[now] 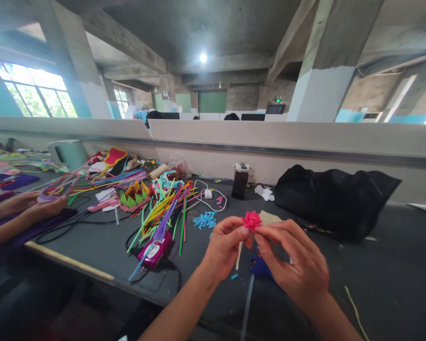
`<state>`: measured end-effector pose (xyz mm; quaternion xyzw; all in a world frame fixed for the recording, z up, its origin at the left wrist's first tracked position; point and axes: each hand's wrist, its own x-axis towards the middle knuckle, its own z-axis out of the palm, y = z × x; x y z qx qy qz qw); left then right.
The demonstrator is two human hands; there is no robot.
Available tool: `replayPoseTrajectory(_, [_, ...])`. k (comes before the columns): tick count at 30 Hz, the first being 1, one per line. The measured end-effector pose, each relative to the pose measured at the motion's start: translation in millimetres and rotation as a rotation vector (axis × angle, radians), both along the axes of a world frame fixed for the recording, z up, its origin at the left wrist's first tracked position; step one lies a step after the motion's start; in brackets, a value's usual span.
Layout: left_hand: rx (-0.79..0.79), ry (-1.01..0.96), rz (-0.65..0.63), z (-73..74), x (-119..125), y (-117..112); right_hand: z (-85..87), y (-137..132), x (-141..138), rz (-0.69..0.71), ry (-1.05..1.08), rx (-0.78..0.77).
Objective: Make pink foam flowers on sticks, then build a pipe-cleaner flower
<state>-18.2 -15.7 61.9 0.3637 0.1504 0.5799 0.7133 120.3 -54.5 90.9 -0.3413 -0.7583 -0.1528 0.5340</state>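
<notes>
A small pink flower (pixel 252 220) with pointed petals is held up between both hands above the dark table. My left hand (pixel 225 246) pinches it from the left, thumb and fingers closed on its base. From the right, my right hand (pixel 294 260) grips its edge between thumb and fingertips. Below the hands lies a blue glue gun (pixel 261 266), partly hidden by my right hand, with a clear glue stick (pixel 247 303) pointing toward me. A pale thin stick (pixel 239 255) shows under my left hand. Small blue pieces (pixel 204 219) lie in a pile beyond it.
Left of me are colourful pipe cleaners (pixel 163 213) and a purple power box (pixel 156 251). A phone (pixel 240 183) stands against a white-lidded container at the back. A black bag (pixel 333 201) lies right. A co-worker's hands (pixel 46 203) hold a purple item far left.
</notes>
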Motion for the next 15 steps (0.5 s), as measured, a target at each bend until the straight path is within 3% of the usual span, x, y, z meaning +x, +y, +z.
replayPoseTrajectory(15, [0.072, 0.087, 0.067, -4.0, 0.9, 0.6, 3.8, -4.2, -0.9, -0.012, -0.020, -0.068])
